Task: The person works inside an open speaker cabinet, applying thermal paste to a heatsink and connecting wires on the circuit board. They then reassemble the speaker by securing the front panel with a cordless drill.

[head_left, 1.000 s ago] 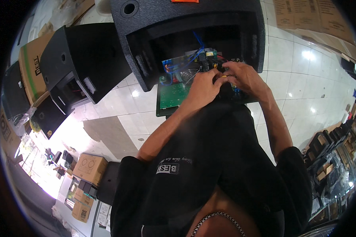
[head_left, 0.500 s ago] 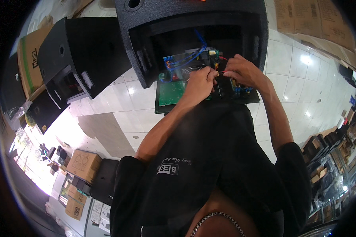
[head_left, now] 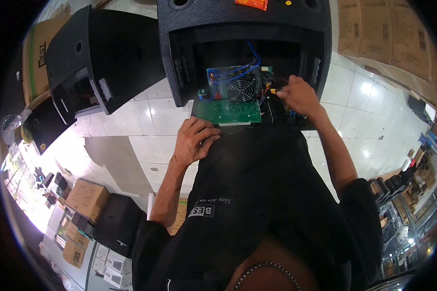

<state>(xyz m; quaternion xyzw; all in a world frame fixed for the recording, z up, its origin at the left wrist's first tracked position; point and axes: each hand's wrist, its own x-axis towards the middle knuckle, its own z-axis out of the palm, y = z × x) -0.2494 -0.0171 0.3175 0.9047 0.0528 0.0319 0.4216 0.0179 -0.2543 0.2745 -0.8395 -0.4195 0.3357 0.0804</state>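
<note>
A black panel [head_left: 197, 109] carrying electronics sits across the opening of a black speaker cabinet [head_left: 247, 29]. On it are a green circuit board [head_left: 228, 112], a round fan grille [head_left: 241, 90] and blue wires [head_left: 235, 75]. My right hand [head_left: 298, 97] is closed over the panel's right part, thumb and fingertips pinching a small yellow connector [head_left: 273, 91] among thin wires. The lower fingers hide what lies beneath. My left hand [head_left: 196, 138] is at the panel's near left corner, fingers curled around its edge.
A second black cabinet [head_left: 116, 58] with an opening stands at the left. An orange packet [head_left: 251, 4] lies on top of the near cabinet. Cardboard cartons [head_left: 383, 29] are stacked at the far right. Lower left, a carton [head_left: 86, 199] sits beside a black case [head_left: 117, 224].
My left hand has left the wires by my right hand and moved down and left to the panel's corner. My right hand stays near the wires. The view has shifted slightly.
</note>
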